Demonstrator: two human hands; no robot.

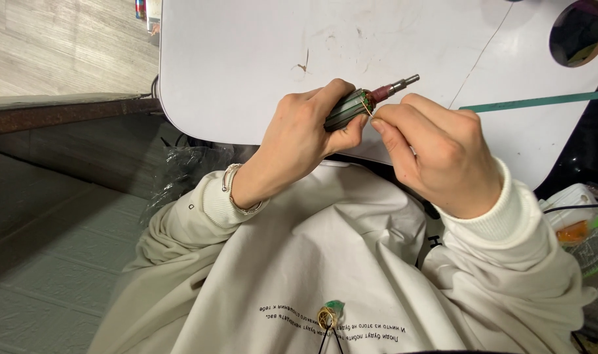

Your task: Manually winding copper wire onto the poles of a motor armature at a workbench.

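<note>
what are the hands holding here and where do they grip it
The left hand grips a small motor armature around its green wound core, metal shaft pointing away over the white table. The right hand pinches a thin copper wire at the core's shaft end.

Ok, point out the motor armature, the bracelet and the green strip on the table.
motor armature (348,109), head view, green wound body.
bracelet (232,187), head view, band at the left wrist.
green strip (541,101), head view, mid-length.
</note>
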